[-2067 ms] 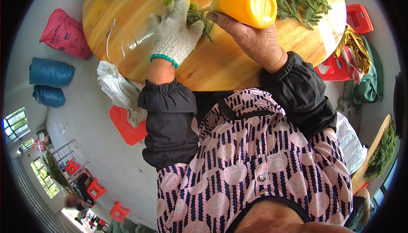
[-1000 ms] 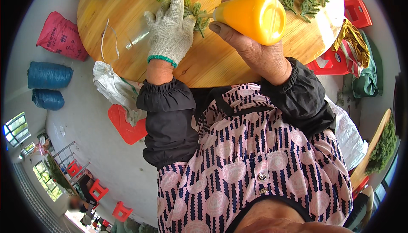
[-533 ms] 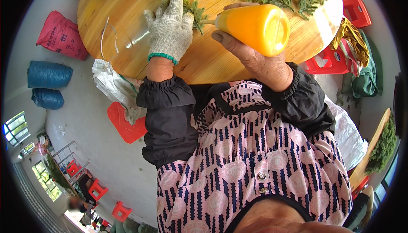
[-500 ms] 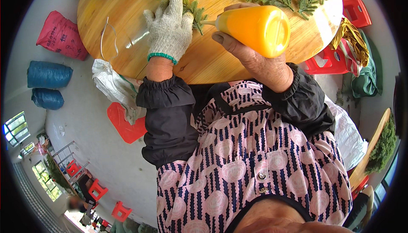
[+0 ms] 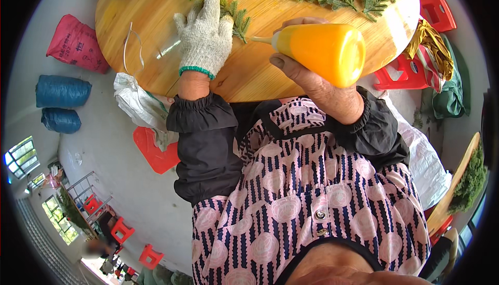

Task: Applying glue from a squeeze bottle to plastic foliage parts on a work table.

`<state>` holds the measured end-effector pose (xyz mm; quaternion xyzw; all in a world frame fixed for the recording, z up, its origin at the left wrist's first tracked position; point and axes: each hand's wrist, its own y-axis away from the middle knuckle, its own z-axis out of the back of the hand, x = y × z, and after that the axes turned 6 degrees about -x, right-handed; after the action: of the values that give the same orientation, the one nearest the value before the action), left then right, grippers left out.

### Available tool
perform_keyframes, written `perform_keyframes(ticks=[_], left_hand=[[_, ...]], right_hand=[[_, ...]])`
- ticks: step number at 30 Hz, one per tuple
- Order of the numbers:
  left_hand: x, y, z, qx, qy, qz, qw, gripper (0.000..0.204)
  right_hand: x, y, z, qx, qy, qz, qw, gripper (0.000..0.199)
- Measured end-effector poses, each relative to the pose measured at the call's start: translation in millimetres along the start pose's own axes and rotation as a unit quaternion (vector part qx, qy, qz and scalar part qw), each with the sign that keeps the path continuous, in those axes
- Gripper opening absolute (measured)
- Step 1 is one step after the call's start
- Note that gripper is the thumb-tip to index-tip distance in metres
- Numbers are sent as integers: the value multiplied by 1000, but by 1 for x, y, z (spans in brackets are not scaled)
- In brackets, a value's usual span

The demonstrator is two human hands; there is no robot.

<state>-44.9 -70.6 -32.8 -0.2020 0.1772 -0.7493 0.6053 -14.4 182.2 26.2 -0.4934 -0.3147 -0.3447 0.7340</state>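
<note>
Since a moment ago, the orange squeeze bottle (image 5: 323,51) has come down a little and closer to the person's body, and the gloved hand has hardly moved. The right hand (image 5: 306,74) is bare and wraps tight around the bottle, thumb under it, holding it up above the near edge of the round wooden table (image 5: 260,77). The bottle lies on its side. Its thin tip points left, toward the left hand (image 5: 204,33), and its fat end points right. The left hand wears a white knit glove and rests flat and open on the table, fingers spread, pointing away from the body. It presses on a green leafy sprig (image 5: 234,14).
</note>
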Motion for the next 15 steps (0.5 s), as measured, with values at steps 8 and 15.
perform_keyframes(ticks=[8, 15], left_hand=[[-33, -6, 9, 2, 176, 182, 968, 72], [-63, -37, 13, -258, 343, 167, 888, 73]], right_hand=[[-14, 18, 40, -178, -338, -141, 914, 33], [-11, 23, 49, -266, -429, -157, 849, 45]])
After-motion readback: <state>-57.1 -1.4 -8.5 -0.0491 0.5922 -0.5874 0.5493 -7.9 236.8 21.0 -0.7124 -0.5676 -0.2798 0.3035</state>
